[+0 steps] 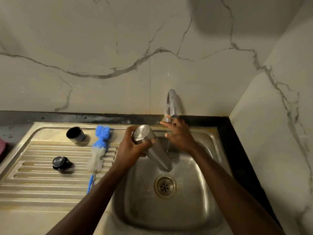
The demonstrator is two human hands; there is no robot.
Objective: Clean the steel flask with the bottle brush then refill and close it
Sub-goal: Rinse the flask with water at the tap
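Observation:
My left hand (pixel 129 147) grips the steel flask (pixel 155 151) near its base and holds it upside down and tilted, mouth low over the sink basin (pixel 191 197). My right hand (pixel 177 134) is open under the tap (pixel 172 104), and a thin stream of water runs past its fingers. The blue and white bottle brush (pixel 100 148) lies on the ribbed drainboard (pixel 42 180). A steel cup lid (pixel 75 134) lies on its side at the back of the drainboard. The black stopper (pixel 60 163) sits nearer the front.
The drain (pixel 165 187) sits in the middle of the basin, below the flask's mouth. A marble wall rises behind and to the right. A black counter strip (pixel 237 150) borders the sink. A pink checked cloth (pixel 2 146) shows at the far left edge.

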